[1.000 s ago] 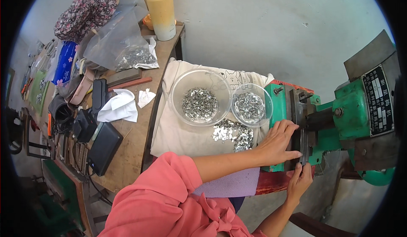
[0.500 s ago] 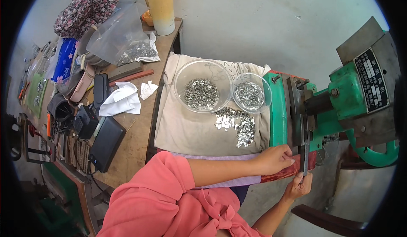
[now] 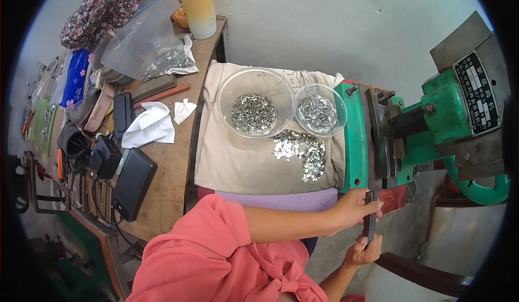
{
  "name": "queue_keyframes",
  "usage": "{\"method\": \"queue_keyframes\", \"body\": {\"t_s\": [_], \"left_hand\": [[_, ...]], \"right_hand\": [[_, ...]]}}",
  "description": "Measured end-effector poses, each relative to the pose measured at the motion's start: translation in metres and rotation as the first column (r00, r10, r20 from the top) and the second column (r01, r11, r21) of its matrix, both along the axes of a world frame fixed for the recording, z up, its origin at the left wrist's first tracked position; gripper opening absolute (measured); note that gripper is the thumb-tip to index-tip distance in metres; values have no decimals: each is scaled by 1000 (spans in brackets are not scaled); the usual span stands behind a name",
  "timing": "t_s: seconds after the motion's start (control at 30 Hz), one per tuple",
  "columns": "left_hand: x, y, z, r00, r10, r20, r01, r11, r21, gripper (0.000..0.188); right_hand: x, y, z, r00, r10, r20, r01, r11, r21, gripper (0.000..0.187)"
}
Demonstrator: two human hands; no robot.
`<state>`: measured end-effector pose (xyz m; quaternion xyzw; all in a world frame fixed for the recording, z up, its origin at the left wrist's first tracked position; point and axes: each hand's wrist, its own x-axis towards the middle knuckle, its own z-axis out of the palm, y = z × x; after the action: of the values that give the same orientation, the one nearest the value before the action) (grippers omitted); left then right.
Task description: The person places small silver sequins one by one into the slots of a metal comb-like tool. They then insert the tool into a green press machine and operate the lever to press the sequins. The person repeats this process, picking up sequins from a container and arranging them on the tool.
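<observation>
A narrow dark metal strip (image 3: 370, 215) is held between my two hands, apart from the green press (image 3: 444, 110). My left hand (image 3: 348, 211) is closed round its far part, just in front of the press's base. Lower down, my right hand (image 3: 363, 251) pinches the near end. On the beige cloth to the left lies a loose pile of small shiny metal pieces (image 3: 312, 164). Behind it stand a large clear tub (image 3: 221, 104) of small metal parts and a smaller clear bowl (image 3: 340, 128) of silvery pieces.
The wooden table (image 3: 175, 180) at left carries a black power bank (image 3: 135, 184), crumpled white tissue (image 3: 151, 126), a plastic bag (image 3: 135, 42) of metal bits and a yellow bottle (image 3: 198, 10). The press's green handwheel (image 3: 492, 191) stands at right. A brown-edged seat (image 3: 421, 274) is at lower right.
The strip has come away from the press's tooling, toward me and to the left. My left hand has closed on its far part; my right hand has moved left and nearer with its end.
</observation>
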<state>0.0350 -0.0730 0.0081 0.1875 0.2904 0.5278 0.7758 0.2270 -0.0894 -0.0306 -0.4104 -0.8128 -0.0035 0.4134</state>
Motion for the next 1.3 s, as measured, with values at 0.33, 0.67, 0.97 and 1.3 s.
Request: {"method": "queue_keyframes", "body": {"t_s": [0.33,0.67,0.97,1.3], "left_hand": [[-79,-12,42,890,450,78,-455,860,230,29],[-209,-22,74,747,502,-435,-318,845,429,32],[-255,-42,68,289,456,-842,-74,887,455,25],[-264,-53,64,-68,502,-862,-266,824,500,24]], "right_hand": [[-136,26,35,507,14,-862,-608,715,-346,47],[-224,88,96,460,138,-877,-831,415,-371,31],[-268,100,100,584,456,-672,-810,391,-438,19],[-253,84,86,667,425,-612,-741,463,-486,14]]}}
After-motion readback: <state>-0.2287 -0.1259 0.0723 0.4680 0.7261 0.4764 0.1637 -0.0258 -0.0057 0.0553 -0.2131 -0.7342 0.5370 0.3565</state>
